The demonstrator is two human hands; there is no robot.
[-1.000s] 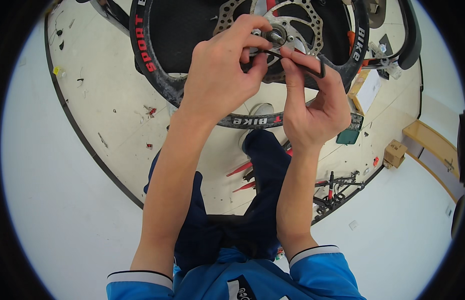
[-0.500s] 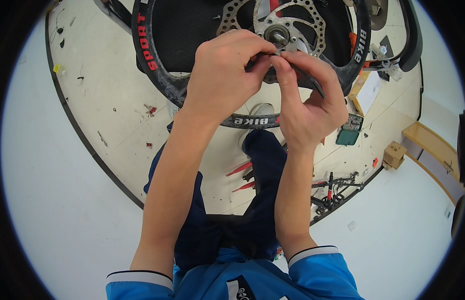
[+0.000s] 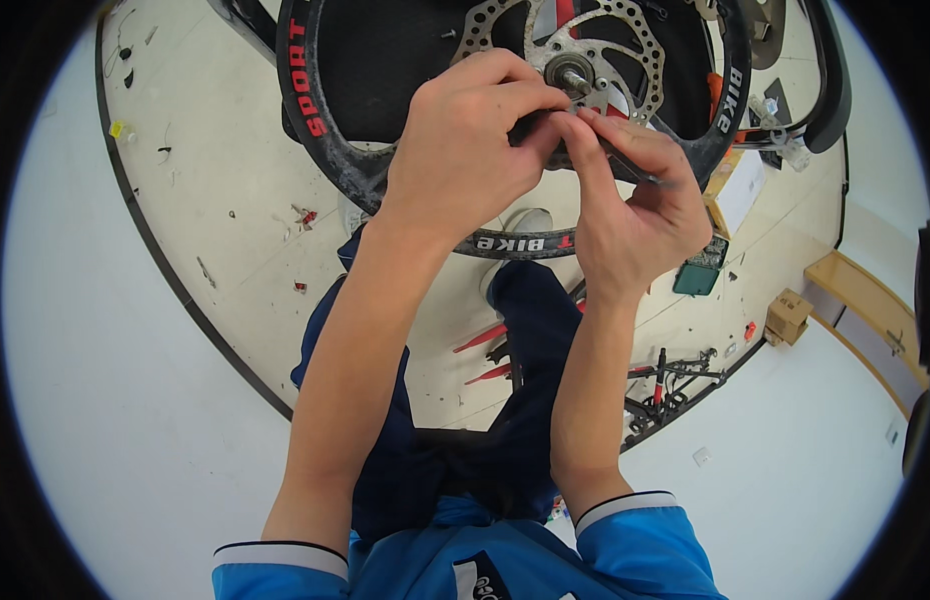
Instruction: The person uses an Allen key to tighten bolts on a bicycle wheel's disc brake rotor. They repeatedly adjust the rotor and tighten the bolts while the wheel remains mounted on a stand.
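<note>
A black bicycle wheel (image 3: 357, 178) with wide spokes lies in front of me at the top of the view. On its hub are a silver disc brake rotor (image 3: 649, 72) full of holes and a threaded axle (image 3: 577, 84). Just below the axle, my left hand (image 3: 470, 150) is closed in a pinch at the hub; whatever its fingertips grip is hidden. My right hand (image 3: 635, 190) pinches a thin dark rod (image 3: 627, 164), perhaps a hex key, which slants across its fingers. The fingertips of both hands meet, and they cover the rod's upper end.
Past the wheel is a dark surface with a small bolt (image 3: 449, 34) on it. To the right sit an open green case (image 3: 697, 278), a cardboard box (image 3: 788, 316) and a black bike frame (image 3: 670, 385). Small scraps (image 3: 305, 216) litter the tiled floor. My legs are below the wheel.
The wheel and both hands sit slightly farther right in the picture. The pinch at the hub stays much the same, and the rod now shows less beyond the right fingers.
</note>
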